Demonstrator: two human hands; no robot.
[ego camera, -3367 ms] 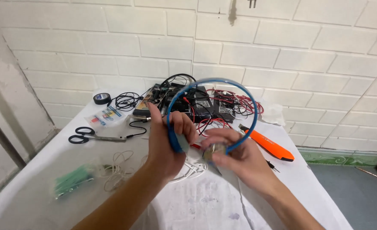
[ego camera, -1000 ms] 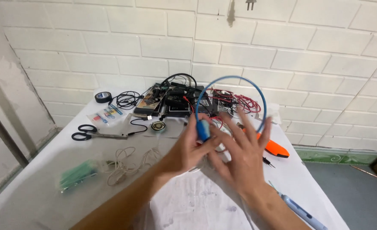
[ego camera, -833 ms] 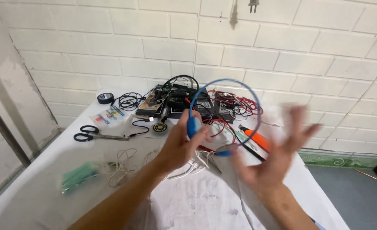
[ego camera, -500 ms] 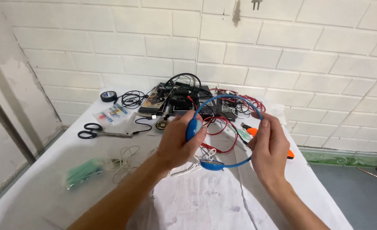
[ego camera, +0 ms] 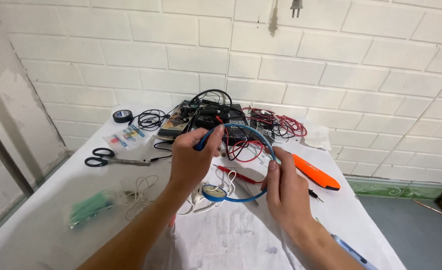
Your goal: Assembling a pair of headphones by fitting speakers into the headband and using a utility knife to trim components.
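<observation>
A blue headband [ego camera: 261, 145] is held above the worktop [ego camera: 251, 235]: one end is gripped by the left hand [ego camera: 193, 160], the curve is pinched by the right hand [ego camera: 286, 187] fingers.

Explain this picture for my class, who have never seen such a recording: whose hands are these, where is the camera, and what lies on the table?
A person wears the camera on the head, so it looks down at their own bare hands. The left hand and right hand hold a blue headband, curved like a headphone's. On the white-covered table lie black scissors, a tape roll, an orange tool, a green bundle and tangled red and black wires.
</observation>
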